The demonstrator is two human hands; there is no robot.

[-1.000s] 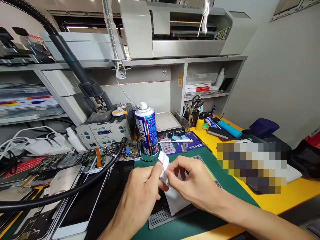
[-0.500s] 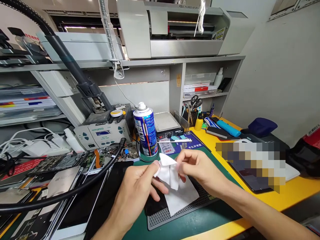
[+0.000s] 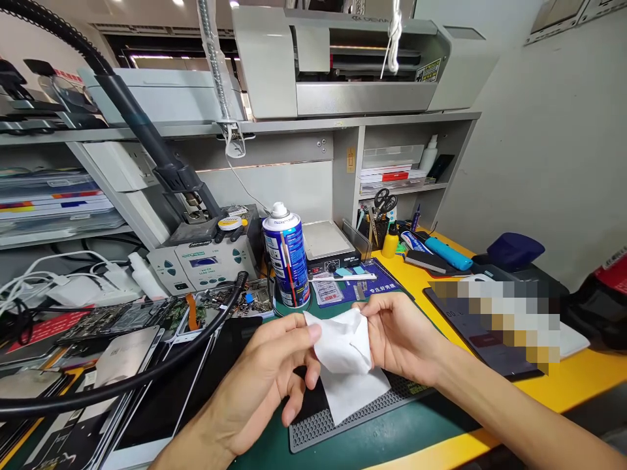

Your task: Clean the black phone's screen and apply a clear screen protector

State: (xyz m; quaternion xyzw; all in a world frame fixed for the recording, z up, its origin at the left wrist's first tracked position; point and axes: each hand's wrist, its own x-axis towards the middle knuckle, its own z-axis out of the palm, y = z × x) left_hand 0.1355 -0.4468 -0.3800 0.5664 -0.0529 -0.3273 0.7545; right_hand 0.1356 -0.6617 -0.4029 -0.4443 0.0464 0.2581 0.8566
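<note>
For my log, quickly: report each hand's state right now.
Left hand: closed, holding a white cloth by its left side.
Right hand: closed, holding the same white cloth by its right side.

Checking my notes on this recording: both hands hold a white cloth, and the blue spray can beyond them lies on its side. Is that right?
Not quite: the blue spray can stands upright, as the head view shows. It is beyond the left hand and right hand, which both hold the white cloth.

- Held white wipe [image 3: 343, 346]: matt, soft, cloth-like
- Aerosol can [image 3: 285, 264]: glossy, printed metal
- Honeycomb pad [image 3: 313, 431]: matt, rubbery, textured
- Green work mat [image 3: 382, 437]: smooth, faint sheen
</note>
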